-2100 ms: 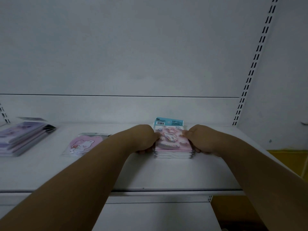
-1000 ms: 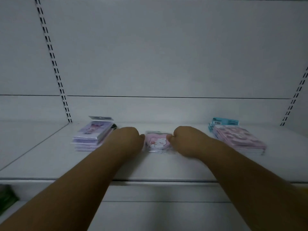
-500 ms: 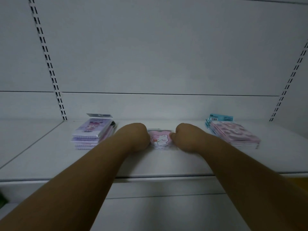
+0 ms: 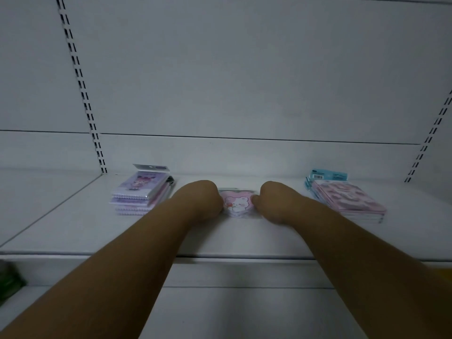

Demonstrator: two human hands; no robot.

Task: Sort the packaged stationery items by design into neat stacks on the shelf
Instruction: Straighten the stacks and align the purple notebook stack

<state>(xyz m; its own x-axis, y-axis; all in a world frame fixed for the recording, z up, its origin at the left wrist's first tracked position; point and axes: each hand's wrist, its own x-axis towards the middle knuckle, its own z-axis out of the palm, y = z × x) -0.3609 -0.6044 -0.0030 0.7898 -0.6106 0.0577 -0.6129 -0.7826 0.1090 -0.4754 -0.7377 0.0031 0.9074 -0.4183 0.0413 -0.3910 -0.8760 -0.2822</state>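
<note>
A small stack of pink heart-shaped packs [image 4: 236, 204] with a white bear lies mid-shelf. My left hand [image 4: 199, 200] grips its left side with curled fingers, and my right hand [image 4: 275, 203] pinches its right side. To the left sits a stack of purple spiral notebooks [image 4: 140, 194] in wrappers. To the right lies a stack of pink packs [image 4: 347, 200] with blue header cards. All rest on the white shelf [image 4: 73, 228].
The white back panel [image 4: 244, 81] rises behind the stacks, with slotted uprights at left [image 4: 80, 86] and right [image 4: 430, 135]. A lower shelf shows beneath, with something dark green [image 4: 7, 282] at its far left edge.
Both hands left the pink stack with blue headers and moved left to the heart-shaped packs. Over the last half second they stay on its two sides; my view shifted slightly.
</note>
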